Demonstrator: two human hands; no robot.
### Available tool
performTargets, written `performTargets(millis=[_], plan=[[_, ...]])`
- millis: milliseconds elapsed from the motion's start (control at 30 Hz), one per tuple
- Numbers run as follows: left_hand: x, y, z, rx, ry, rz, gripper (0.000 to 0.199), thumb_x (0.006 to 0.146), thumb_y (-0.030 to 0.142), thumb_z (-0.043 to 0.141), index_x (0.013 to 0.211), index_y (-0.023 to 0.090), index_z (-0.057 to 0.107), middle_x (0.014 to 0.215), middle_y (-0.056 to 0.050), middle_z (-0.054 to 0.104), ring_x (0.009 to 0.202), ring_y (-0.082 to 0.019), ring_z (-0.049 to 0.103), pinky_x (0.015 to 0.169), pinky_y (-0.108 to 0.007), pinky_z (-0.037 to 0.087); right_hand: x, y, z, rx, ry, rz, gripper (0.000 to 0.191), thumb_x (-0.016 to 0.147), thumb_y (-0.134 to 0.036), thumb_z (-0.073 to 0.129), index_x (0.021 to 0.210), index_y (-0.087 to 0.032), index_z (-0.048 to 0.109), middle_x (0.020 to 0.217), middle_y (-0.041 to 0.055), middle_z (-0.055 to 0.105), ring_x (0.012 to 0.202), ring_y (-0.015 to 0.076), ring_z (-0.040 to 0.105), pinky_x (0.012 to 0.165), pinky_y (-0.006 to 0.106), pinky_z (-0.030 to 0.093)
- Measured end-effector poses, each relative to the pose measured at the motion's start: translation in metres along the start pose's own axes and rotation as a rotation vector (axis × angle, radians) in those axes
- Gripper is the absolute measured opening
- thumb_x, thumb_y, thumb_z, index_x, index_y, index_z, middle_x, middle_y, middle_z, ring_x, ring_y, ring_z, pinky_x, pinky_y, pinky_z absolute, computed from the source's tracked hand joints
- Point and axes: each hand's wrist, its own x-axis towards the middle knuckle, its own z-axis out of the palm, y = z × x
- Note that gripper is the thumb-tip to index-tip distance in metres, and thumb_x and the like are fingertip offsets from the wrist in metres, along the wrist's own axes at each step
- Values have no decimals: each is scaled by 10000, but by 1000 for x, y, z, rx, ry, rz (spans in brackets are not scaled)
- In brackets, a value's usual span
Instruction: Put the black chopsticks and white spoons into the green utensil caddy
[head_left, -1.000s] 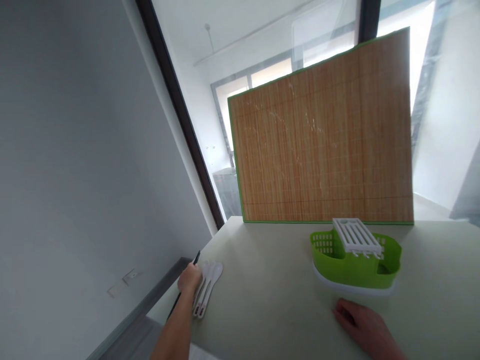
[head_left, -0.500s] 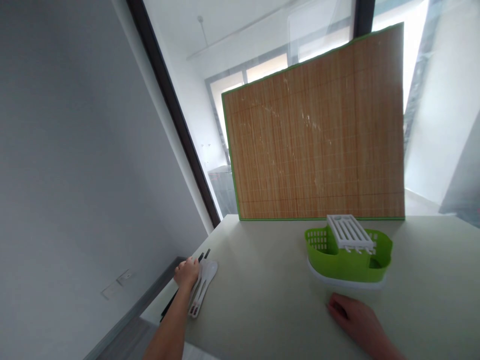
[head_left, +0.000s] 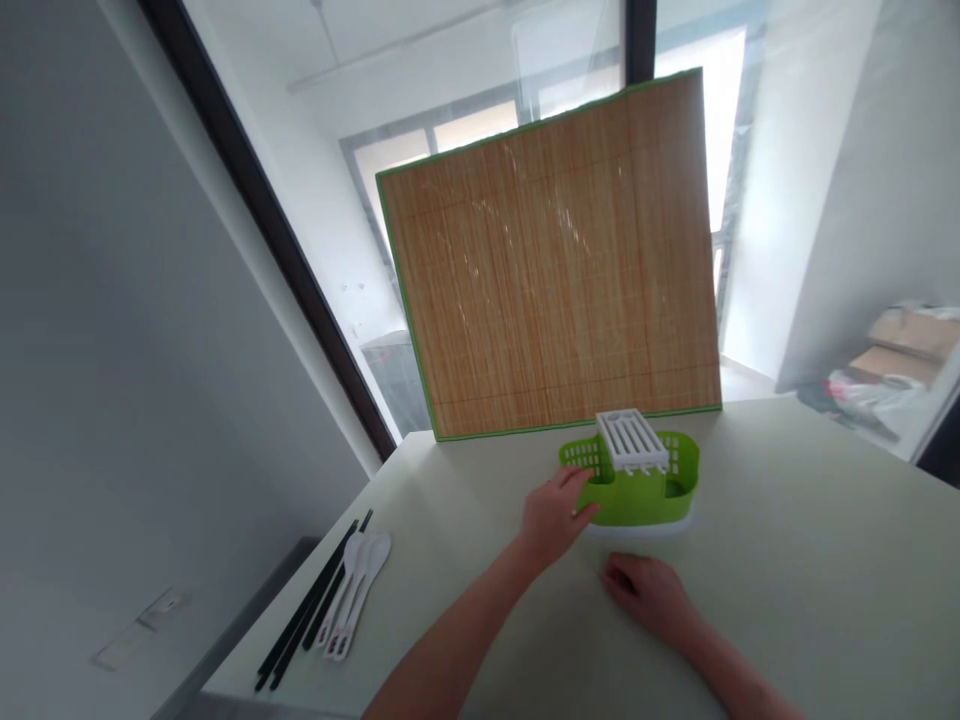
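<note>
Behind everything, at the far edge of the bench [head_left: 465, 540], a big upright board [head_left: 555, 280], cutting off much of the view through the glass [head_left: 300, 120] and windows beyond. To the left, a plain grey wall [head_left: 97, 350] with sockets [head_left: 161, 607] low down, and a slanting dark frame [head_left: 255, 198]. Far right, past the bench, cardboard boxes [head_left: 911, 335] and crumpled plastic [head_left: 877, 398]. Along the bench's left edge, black rods [head_left: 301, 606] lying roughly side by side, with white spoons [head_left: 377, 552] bunched just beside, all well apart from both hands.

Near the board's foot, right of the bench's middle, the green basket [head_left: 637, 503], partly blocked at its front left by the left hand [head_left: 579, 495]. Left fingers open, thumb held apart; cannot tell touching from hovering. Just in front of the basket, the right hand [head_left: 646, 592], fingers curled closed.

Basket of smooth, rounded plastic, pierced with small square holes, set on a white base [head_left: 660, 529] and topped by a slatted white rack [head_left: 632, 440] with little hooks. Board straw-brown, finely ribbed like bamboo, edged in green, flecked with shine. Spoons glossy, round-bowled; rods slim and straight.
</note>
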Motion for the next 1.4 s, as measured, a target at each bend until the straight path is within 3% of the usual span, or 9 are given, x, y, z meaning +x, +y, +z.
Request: performTargets(millis=[100,233,367,500,700,1033,1200,1400], plan=[[14,22,16,83,-123,-28,441,815,414,566,1200,215,483,1128,-76,574,972,-196,578,797,-298,482,-1,-2,0,-5,23,-6,168,823,-253,452,740,-206,591,657,-13,633,593,128,536,547,234,246],[26,30,25,213,-238,-111,273,832,403,550,993,184,564,931,-90,624,842,-204,612,713,-303,471,0,-1,2,-20,31,-13,163,812,-239,452,741,-202,594,666,-10,637,615,137,546,546,237,240],[31,28,25,222,-244,-147,205,848,357,539,948,183,579,891,-86,647,788,-197,623,670,-295,457,1,1,3,-35,25,-6,169,814,-245,453,741,-202,599,659,-8,640,602,134,547,538,238,231],[31,11,14,201,-254,-151,232,841,402,541,917,193,608,904,-75,665,815,-195,623,694,-291,446,0,2,2,-46,17,-24,170,824,-254,447,744,-210,590,668,-10,645,608,138,555,537,234,235],[22,-52,-29,271,-222,-266,298,839,452,527,965,197,617,943,-64,670,876,-200,614,732,-281,422,-1,8,5,-42,19,-58,217,862,-317,408,750,-226,570,687,-5,648,622,144,570,551,230,277],[-10,-201,-120,419,-184,-570,230,805,350,582,952,181,631,960,-66,664,947,-224,590,781,-274,405,-1,20,16,-21,43,-68,278,874,-407,395,732,-243,569,627,-14,633,586,150,589,538,228,311],[-34,-256,-145,465,-194,-718,177,765,314,603,876,186,654,934,-58,667,921,-222,598,753,-259,414,-1,17,16,-6,72,-64,267,868,-400,417,711,-242,566,618,-20,626,578,140,582,548,222,325],[-59,-302,-161,455,-183,-821,132,726,312,617,799,209,654,910,-40,681,880,-212,611,707,-242,413,2,21,23,-29,85,-55,261,873,-400,421,716,-241,558,614,-24,618,582,137,580,553,215,323]])
